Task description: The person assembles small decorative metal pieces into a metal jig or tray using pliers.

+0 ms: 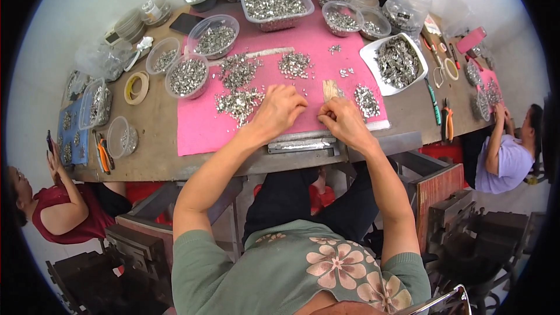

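My left hand [279, 112] is over the pink mat [201, 128], its fingers curled together at the tips. Right beside it lie loose piles of small silvery metal pieces [240, 104]. My right hand [347, 121] faces it across a short gap, thumb and fingers pinched. Whatever either hand holds is too small or hidden to make out. Just beyond the right fingertips lies a pale tan strip-like piece [331, 89]. Another small pile of metal pieces [367, 101] sits to the right of that hand, and one more heap [294, 65] lies farther back.
Clear plastic tubs [277, 20] of metal pieces line the back. A white tray [382, 87] of darker pieces stands right. Tape [136, 88] and orange-handled pliers [103, 154] lie left; more pliers [447, 121] and a green pen [433, 104] lie right. People sit at both sides.
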The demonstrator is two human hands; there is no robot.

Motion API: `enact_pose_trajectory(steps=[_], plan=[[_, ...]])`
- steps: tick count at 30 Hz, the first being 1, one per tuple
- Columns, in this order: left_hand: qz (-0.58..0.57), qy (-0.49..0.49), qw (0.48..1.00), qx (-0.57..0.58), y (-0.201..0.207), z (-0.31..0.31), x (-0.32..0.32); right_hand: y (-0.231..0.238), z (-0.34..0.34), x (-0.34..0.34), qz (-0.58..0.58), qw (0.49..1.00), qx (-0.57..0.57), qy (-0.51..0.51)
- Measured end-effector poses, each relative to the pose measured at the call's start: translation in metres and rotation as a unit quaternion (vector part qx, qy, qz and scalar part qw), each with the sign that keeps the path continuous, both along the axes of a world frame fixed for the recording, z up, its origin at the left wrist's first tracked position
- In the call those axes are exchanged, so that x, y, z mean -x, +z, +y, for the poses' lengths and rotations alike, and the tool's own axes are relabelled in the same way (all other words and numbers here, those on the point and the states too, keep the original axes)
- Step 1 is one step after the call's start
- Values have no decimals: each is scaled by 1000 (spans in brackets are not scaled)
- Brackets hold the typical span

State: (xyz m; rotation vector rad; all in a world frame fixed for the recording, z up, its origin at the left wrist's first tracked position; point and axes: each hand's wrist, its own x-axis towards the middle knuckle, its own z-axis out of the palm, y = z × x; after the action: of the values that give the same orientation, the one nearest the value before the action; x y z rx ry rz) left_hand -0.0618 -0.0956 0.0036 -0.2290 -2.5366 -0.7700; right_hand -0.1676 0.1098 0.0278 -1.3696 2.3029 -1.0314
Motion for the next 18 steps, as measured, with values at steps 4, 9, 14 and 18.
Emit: enact_pose_trajectory(steps=[4,9,14,18], plan=[[-9,6,1000,-10,-14,12,-12,-11,12,-3,146,989,-3,-39],[-1,81,997,-3,-10,7,-30,-5,21,-4,191,981,9,-35],[2,134,990,-34,-2,18,-31,-10,16,-10,183,981,48,-46],[-15,135,991,-12,-2,29,-24,-17,7,-18,208,975,51,-64]])
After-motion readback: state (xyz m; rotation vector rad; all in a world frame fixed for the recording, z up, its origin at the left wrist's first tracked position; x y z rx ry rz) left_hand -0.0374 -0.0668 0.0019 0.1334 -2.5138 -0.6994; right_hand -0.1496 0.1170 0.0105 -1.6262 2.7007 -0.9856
